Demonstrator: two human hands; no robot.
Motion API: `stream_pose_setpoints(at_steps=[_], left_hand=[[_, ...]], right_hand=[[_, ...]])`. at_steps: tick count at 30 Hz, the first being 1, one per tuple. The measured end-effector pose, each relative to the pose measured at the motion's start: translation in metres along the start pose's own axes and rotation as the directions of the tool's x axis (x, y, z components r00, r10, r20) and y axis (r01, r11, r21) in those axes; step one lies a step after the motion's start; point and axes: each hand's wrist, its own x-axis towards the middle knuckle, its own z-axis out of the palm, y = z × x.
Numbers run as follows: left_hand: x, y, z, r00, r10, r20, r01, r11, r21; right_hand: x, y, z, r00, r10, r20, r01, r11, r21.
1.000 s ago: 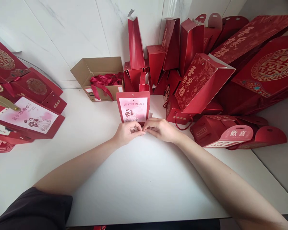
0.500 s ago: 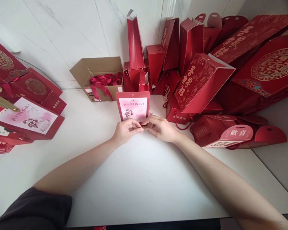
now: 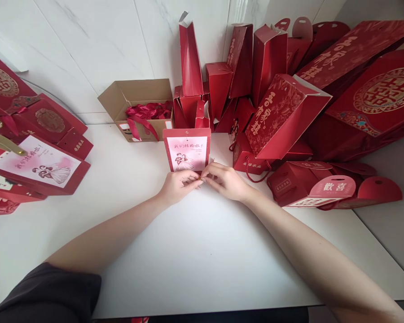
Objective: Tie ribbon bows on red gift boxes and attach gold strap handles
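Observation:
A small red gift bag (image 3: pixel 186 148) with a pink picture panel stands upright on the white table (image 3: pixel 195 251). Just in front of its lower edge my left hand (image 3: pixel 179 185) and my right hand (image 3: pixel 226 180) meet fingertip to fingertip. Both are closed in a pinch on a tiny piece between them, too small to name. The fingers hide the bag's bottom edge.
An open cardboard box (image 3: pixel 138 107) of red ribbons sits behind the bag. Red bags and boxes (image 3: pixel 283 112) are piled at the back right, flat red boxes (image 3: pixel 37 166) at the left. A folded red carton (image 3: pixel 316 186) lies right of my hands.
My fingers have shifted slightly: the right hand's fingers lifted and spread half a second ago, then closed again into a pinch against the left. The bag has stayed put.

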Motion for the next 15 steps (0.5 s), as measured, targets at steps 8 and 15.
stream_pose_setpoints(at_steps=[8,15], left_hand=[[-0.0007,-0.0052,-0.0004,1.0,-0.013,0.026,0.014,1.0,-0.019],[-0.0017,-0.0076,-0.0016,0.994,0.011,0.104,-0.003,0.998,-0.069]], right_hand=[[-0.0006,0.0001,0.0025,0.999,0.038,0.001,-0.038,0.999,0.016],[0.0001,-0.0018,0.0062,0.998,0.058,-0.017,-0.058,0.998,0.002]])
